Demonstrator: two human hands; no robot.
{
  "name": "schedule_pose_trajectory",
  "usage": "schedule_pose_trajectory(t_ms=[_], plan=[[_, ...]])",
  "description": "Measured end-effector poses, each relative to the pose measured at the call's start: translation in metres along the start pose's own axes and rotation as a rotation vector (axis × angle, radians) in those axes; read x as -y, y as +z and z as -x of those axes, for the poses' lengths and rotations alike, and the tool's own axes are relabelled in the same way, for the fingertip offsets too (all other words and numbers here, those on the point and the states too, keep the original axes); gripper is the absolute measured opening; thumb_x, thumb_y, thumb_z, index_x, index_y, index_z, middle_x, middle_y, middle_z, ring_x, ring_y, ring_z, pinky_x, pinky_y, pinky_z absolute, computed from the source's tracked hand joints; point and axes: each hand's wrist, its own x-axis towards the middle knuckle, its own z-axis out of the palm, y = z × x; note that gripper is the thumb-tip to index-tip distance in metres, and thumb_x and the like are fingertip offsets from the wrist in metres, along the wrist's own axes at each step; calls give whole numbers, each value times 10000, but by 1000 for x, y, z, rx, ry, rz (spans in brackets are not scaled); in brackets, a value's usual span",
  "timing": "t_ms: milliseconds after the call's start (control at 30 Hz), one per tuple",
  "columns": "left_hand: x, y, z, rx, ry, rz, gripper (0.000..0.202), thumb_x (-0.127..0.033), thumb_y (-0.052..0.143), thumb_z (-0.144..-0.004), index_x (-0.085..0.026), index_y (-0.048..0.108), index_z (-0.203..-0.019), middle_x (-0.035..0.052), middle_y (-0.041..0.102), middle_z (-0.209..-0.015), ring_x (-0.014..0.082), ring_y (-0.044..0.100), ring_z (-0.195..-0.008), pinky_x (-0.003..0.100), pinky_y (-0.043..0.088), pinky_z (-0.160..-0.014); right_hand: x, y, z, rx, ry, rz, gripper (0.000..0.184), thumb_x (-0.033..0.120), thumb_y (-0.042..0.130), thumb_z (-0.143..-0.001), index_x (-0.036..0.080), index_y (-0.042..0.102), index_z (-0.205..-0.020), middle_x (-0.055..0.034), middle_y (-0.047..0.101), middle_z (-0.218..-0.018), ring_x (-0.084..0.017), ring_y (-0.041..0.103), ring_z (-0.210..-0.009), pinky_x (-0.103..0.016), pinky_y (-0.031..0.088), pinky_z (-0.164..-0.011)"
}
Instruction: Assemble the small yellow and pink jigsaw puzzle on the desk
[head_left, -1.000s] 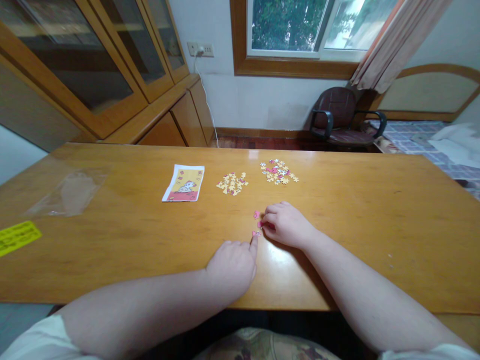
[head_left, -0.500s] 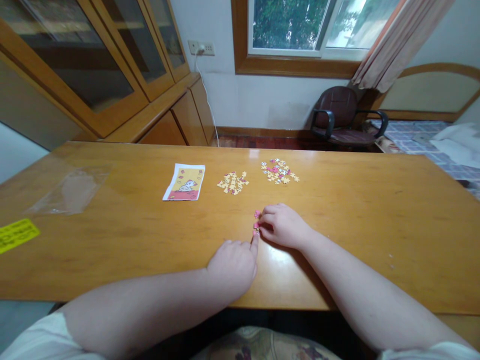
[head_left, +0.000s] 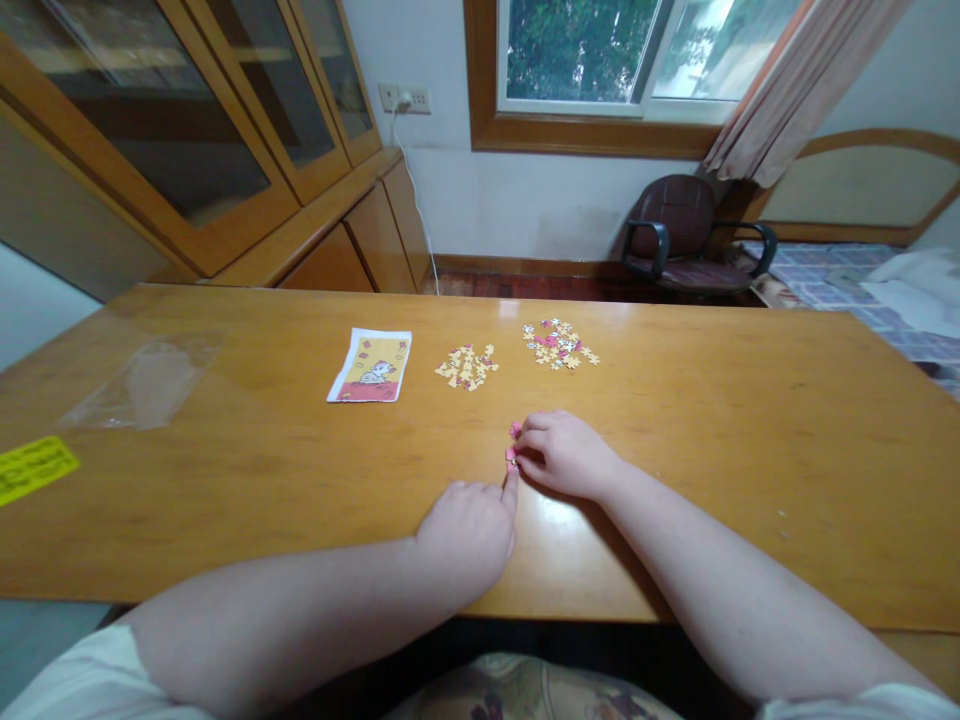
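A yellow label (head_left: 37, 470) and clear plastic bag (head_left: 154, 380) lie on my glossy wooden worktop (head_left: 262, 480), a glass-fronted cabinet (head_left: 251, 235) beyond. Next I see a cartoon picture card (head_left: 370, 367) and a yellow jigsaw heap (head_left: 466, 368). My left grip (head_left: 469, 530) points its index finger at a pink jigsaw piece (head_left: 511, 455); I can't tell whether its curled fingers hold anything. My right grip (head_left: 564, 455) pinches that piece, another pink piece (head_left: 514, 429) just beyond. Farther back sit a mixed jigsaw heap (head_left: 561, 345), window (head_left: 577, 50), office chair (head_left: 671, 225) and bed (head_left: 814, 285).
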Motion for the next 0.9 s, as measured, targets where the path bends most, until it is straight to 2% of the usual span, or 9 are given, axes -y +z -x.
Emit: schedule_pose_trajectory(t_ms=[233,400,900], plan=[[0,-2,0,12,0,7,549,-151,384,-891,-79,364,-1435,144,691,-912,250,655,-819,360,460,-691,-1,-3,2,-8,-3,-45,192,237,547,-848,188,719,-919,-66,657,-891,-161,602,-802,-290,412,-733],[0,-2,0,21,-3,10,542,-152,377,-895,-75,372,-1431,144,693,-914,253,660,-822,360,465,-692,-4,-2,4,-13,-66,-122,232,193,558,-824,221,730,-977,-56,656,-926,-163,597,-842,-295,421,-762],[1,1,-1,-7,0,16,549,-175,386,-889,-64,369,-1426,148,689,-892,250,652,-804,365,455,-683,-5,-2,5,-2,-96,-129,235,210,546,-834,246,751,-943,-51,664,-894,-162,596,-811,-316,416,-794]])
